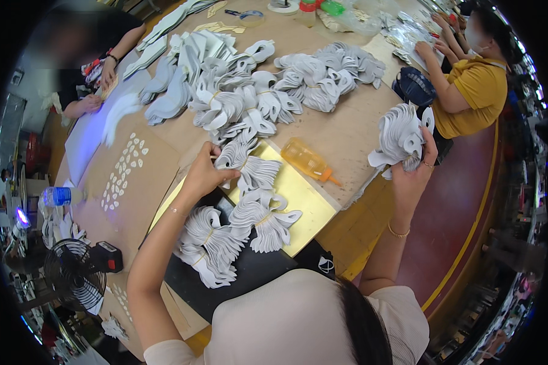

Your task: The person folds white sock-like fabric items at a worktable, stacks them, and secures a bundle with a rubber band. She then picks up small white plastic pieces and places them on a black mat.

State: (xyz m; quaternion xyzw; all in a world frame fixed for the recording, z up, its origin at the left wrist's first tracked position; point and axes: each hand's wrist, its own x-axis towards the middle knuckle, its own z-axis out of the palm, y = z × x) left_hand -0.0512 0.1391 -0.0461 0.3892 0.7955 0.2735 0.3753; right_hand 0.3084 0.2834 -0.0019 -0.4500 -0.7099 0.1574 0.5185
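The bundle of grey cutouts sits in the right grip, whose fingers curl around it beside the bench edge; a loosened hold could spill pieces onto the floor below. The left grip touches a second bundle, pinched or not I cannot tell; a rightward sweep might roll the amber bottle lying between both grips, perhaps leaking.
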